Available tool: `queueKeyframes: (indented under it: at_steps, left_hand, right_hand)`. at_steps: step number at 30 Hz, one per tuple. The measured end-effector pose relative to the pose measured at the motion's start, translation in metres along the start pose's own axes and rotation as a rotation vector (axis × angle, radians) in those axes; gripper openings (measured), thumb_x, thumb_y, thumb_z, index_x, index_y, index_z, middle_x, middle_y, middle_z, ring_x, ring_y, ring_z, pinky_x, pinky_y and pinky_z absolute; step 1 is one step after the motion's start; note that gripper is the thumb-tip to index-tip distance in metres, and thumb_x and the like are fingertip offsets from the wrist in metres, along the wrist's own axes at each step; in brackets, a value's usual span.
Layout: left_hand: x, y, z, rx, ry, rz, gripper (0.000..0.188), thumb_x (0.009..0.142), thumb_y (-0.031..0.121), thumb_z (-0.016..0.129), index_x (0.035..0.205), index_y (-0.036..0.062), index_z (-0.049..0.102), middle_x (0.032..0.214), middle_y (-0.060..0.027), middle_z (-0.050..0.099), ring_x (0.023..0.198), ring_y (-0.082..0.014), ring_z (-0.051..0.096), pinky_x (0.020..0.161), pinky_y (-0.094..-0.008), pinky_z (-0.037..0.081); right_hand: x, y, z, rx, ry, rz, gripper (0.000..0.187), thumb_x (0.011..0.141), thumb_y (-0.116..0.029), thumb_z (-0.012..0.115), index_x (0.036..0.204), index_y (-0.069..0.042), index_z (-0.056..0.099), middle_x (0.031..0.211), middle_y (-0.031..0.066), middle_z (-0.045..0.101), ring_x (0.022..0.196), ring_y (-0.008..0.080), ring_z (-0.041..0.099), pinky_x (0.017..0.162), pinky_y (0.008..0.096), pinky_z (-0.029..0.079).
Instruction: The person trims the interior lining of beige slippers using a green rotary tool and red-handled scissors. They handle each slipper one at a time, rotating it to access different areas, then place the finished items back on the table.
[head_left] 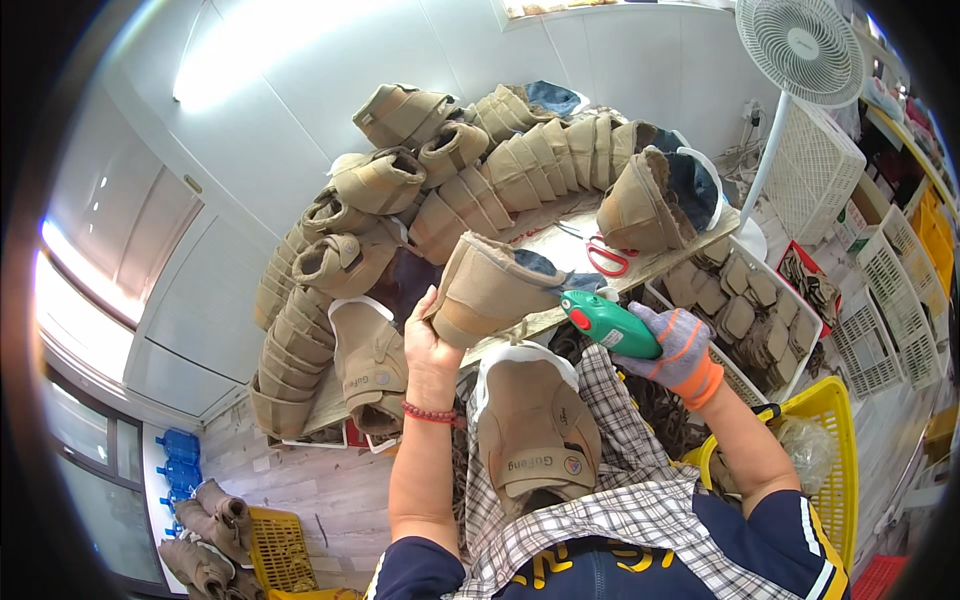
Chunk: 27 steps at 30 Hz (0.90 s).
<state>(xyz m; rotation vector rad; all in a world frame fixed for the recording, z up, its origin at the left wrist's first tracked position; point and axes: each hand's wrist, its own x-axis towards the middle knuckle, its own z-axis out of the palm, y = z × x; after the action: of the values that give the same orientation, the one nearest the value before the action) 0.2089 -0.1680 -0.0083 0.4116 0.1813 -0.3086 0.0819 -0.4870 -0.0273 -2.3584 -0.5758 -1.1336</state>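
My left hand point(433, 335) grips a tan shoe upper point(492, 292) by its lower left side, thumb up along it. The upper is tilted, with a fuzzy lining and a blue-grey flap toward the right. In my right hand point(678, 352), which wears a grey and orange glove, is a green handheld power tool point(612, 325) with a red button. Its front end is at the flap of the upper; the working tip is too small to make out. Another tan upper with a white edge point(538, 430) lies on my checked apron point(625, 420).
Rows of nested tan uppers point(540, 165) cover the wooden bench point(560, 222). Red-handled scissors point(607, 256) lie there. To the right stand a crate of tan pieces point(800, 375), a yellow basket point(835, 440) and a white fan point(800, 45). Another yellow basket point(280, 548) is lower left.
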Motion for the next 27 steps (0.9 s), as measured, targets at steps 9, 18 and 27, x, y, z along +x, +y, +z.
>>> queueKeyframes:
  at_steps: [9,18,27]
  left_hand:
    - [-0.036,-0.018,0.022,0.065,-0.269,0.144,0.04,0.094,0.01,0.049,0.132,0.0003,0.044,0.13,-0.0156,0.053,0.123,-0.0307,0.049,0.106,-0.049,0.036]
    - [-0.049,-0.03,0.018,0.462,-0.423,0.291,0.045,0.091,-0.001,0.052,0.135,0.0045,0.043,0.132,-0.0114,0.051,0.122,-0.0272,0.049,0.103,-0.0439,0.042]
    - [-0.041,-0.043,-0.012,1.168,-0.36,0.536,0.025,0.089,-0.001,0.058,0.114,0.0001,0.059,0.113,-0.0044,0.063,0.104,-0.0131,0.057,0.086,-0.0277,0.046]
  right_hand:
    - [0.016,-0.017,0.008,0.171,-0.041,0.138,0.06,0.062,-0.034,0.084,0.109,-0.004,0.063,0.083,0.013,0.066,0.065,0.0285,0.063,0.057,0.0345,0.05]
    - [0.028,-0.035,0.016,0.414,-0.086,0.377,0.055,0.064,-0.033,0.084,0.105,-0.002,0.064,0.08,0.0152,0.067,0.066,0.0278,0.066,0.06,0.0325,0.052]
    - [0.032,-0.044,0.019,0.541,-0.041,0.525,0.053,0.068,-0.03,0.083,0.107,0.0,0.063,0.08,0.0144,0.068,0.069,0.0199,0.068,0.063,0.0296,0.053]
